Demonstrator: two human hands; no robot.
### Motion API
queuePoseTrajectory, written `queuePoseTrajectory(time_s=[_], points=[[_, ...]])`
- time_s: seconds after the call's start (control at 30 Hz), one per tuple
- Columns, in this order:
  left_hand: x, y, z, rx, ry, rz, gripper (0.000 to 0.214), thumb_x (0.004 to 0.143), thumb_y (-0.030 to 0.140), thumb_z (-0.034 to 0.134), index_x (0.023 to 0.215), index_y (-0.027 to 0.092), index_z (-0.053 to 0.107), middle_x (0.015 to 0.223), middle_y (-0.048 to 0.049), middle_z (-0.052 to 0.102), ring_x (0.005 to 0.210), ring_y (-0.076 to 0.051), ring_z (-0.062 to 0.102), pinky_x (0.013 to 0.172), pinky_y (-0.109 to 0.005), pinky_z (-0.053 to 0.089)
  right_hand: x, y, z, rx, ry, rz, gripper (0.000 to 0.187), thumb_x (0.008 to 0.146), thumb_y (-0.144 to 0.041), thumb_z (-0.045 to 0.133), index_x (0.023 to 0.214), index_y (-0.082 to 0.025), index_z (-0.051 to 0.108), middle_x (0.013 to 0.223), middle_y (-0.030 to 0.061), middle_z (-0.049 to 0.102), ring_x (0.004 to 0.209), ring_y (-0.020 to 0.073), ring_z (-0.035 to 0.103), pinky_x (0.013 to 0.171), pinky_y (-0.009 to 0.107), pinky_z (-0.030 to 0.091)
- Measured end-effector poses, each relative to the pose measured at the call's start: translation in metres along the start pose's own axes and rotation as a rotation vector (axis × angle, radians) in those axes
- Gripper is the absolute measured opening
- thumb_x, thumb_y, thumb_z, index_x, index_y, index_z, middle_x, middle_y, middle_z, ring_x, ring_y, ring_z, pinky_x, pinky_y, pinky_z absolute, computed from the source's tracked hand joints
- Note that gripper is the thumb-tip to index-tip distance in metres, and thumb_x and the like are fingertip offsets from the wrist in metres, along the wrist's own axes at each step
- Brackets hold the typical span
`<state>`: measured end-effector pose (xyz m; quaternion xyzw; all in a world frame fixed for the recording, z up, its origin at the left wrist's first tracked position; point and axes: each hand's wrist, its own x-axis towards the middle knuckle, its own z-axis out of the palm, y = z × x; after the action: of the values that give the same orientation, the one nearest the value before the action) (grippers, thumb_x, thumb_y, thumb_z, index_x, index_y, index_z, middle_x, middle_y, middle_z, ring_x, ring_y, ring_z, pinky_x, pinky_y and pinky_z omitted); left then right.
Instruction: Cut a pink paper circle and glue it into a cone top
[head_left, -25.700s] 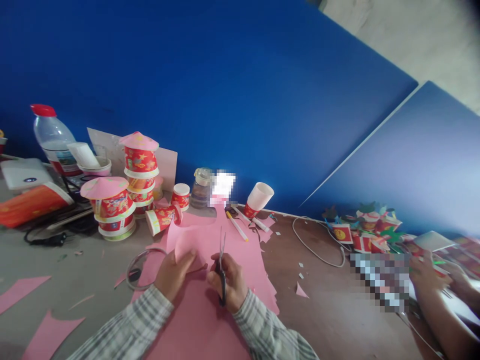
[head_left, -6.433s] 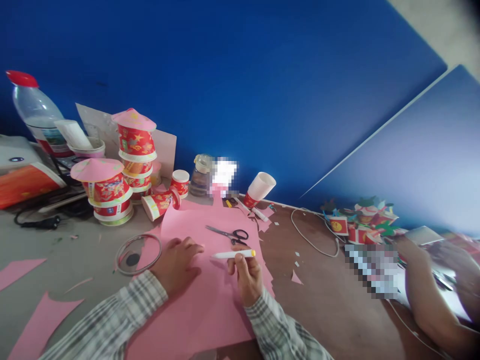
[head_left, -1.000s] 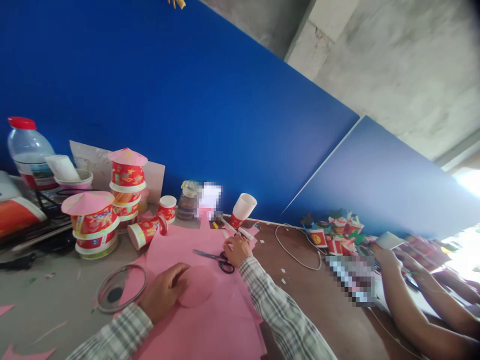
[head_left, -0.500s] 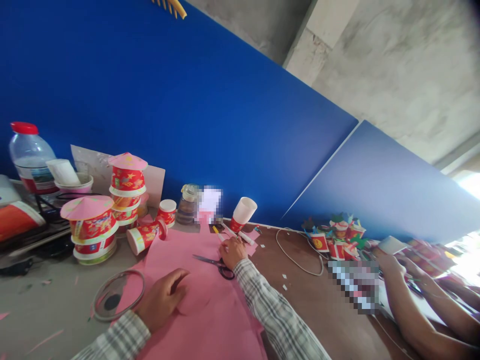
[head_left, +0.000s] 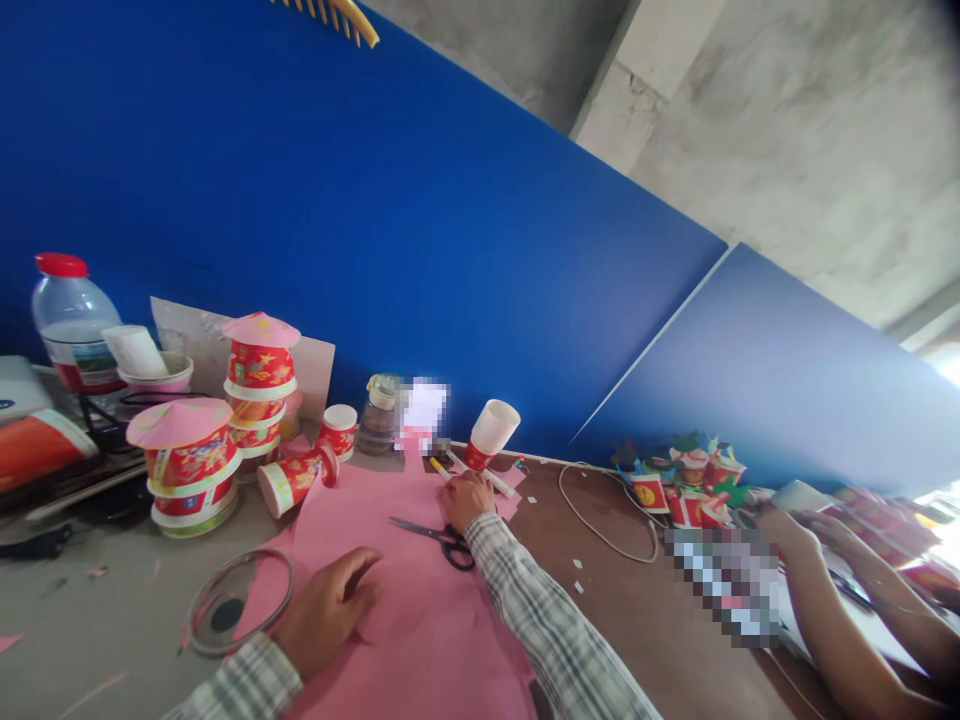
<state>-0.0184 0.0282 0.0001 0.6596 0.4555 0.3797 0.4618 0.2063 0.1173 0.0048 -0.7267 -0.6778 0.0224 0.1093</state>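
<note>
R fingers (head_left: pixel 450 493) btwn scissors (head_left: pixel 438 536) & marker (head_left: pixel 441 470)

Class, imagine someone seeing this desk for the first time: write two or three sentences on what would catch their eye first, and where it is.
The big blue partition behind the desk would probably draw the eye first. Next, at left, come a short stack of red cups and a taller stack, both with pink cone-shaped tops. In the lower centre, scissors lie on pink paper.
</note>
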Motion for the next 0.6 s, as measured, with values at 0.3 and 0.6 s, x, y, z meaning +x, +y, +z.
queuePoseTrajectory(time_s=[0.3,0.6], points=[[-0.001,0.004,0.001,0.014,0.018,-0.038,0.023,0.051,0.036,0.056,0.072,0.027,0.059,0.065,0.0036,0.063,0.065,-0.020,0.055,0.059,-0.027,0.046,-0.001,0.012,0.005,0.030,0.029,0.024,0.023,0.077,-0.036,0.053,0.082,-0.021,0.070,0.099,0.0096,0.061,0.098,0.0279,0.050,0.083,0.034,0.033],[0.000,0.000,0.001,0.015,0.026,-0.029,0.026,0.051,0.035,0.057,0.076,0.028,0.060,0.070,0.0016,0.065,0.069,-0.023,0.055,0.063,-0.030,0.046,0.009,0.007,0.004,0.071,0.060,0.026,0.028,0.076,-0.036,0.055,0.095,-0.018,0.066,0.107,0.0127,0.056,0.107,0.0314,0.042,0.087,0.039,0.030]])
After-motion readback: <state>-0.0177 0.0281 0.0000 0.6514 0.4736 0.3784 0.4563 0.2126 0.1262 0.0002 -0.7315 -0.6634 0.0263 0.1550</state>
